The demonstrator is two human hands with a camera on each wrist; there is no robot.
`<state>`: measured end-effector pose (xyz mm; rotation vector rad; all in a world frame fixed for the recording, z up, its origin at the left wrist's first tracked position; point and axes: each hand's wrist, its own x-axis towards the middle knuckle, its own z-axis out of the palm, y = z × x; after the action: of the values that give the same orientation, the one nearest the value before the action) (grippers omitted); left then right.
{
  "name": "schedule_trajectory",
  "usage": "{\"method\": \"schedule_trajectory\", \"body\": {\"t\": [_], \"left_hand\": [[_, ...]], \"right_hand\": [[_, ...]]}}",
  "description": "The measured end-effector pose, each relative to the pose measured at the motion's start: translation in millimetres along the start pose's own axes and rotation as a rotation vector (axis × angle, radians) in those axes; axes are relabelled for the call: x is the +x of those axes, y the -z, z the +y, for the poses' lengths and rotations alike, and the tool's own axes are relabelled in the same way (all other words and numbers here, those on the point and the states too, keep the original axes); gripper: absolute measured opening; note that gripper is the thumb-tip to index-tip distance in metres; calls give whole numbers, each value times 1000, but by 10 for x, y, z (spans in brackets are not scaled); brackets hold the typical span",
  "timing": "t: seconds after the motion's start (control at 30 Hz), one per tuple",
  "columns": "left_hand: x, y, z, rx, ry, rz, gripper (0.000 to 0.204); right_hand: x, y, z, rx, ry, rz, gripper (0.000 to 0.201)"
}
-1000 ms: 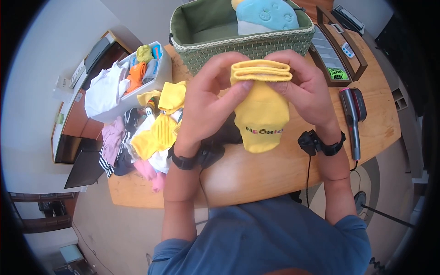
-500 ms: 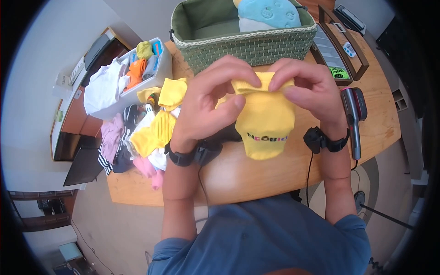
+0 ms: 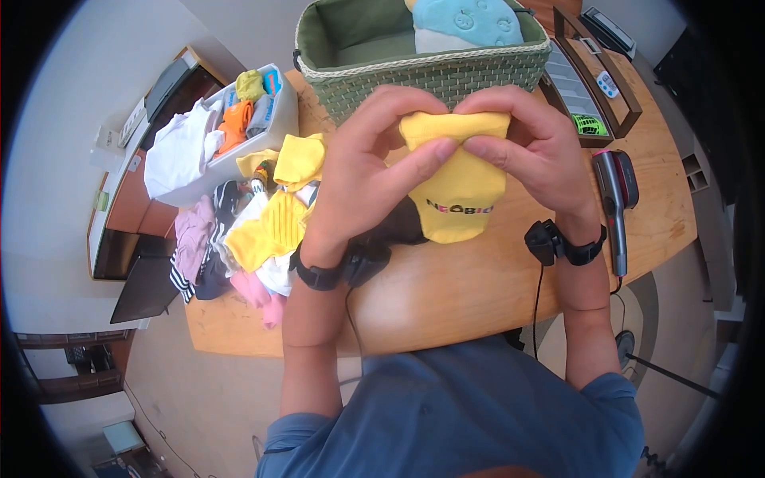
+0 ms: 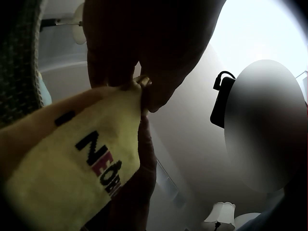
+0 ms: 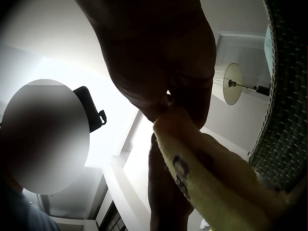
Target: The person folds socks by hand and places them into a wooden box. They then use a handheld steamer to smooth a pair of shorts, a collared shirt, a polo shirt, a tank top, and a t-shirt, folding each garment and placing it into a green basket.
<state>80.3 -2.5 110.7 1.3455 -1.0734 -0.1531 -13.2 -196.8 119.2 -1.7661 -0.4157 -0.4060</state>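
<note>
Both hands hold yellow socks with "NEOBIO" lettering by the cuff end, hanging toe down above the table. My left hand pinches the top from the left, thumb in front and fingers behind. From the right, my right hand pinches it the same way, the two thumb tips almost meeting at the centre. The cuff forms a smooth folded band along the top. In the left wrist view the lettered sock fabric slants down from the fingertips; the right wrist view shows the sock's edge.
Behind the hands stands a green woven basket with a blue plush toy. At left are a white bin of rolled clothes and a pile of loose socks. A hair brush tool lies right, near an open wooden case.
The stacked cuff edges seen earlier are now turned into one smooth band. Fingers went over the top, then the thumbs came together in front, and the socks rose slightly.
</note>
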Motion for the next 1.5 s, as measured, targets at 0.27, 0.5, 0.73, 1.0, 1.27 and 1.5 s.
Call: {"method": "schedule_trajectory", "body": {"t": [0.27,0.5,0.73,1.0,1.27,1.5], "left_hand": [[-29,-37,23,-110,3,10,28],[-18,34,-17,-123,-82,-97,27],[-4,51,-41,-114,-49,-99,28],[11,-73,70,-176,188,17,35],[41,-54,-54,-89,38,16,33],[39,-63,6,-225,194,19,29]], "right_hand": [[6,-63,40,146,93,33,25],[14,76,60,250,126,-149,20],[32,87,57,215,124,-160,19],[24,-88,2,178,87,60,31],[33,-56,84,172,-24,37,28],[33,-45,134,-42,122,51,22]]}}
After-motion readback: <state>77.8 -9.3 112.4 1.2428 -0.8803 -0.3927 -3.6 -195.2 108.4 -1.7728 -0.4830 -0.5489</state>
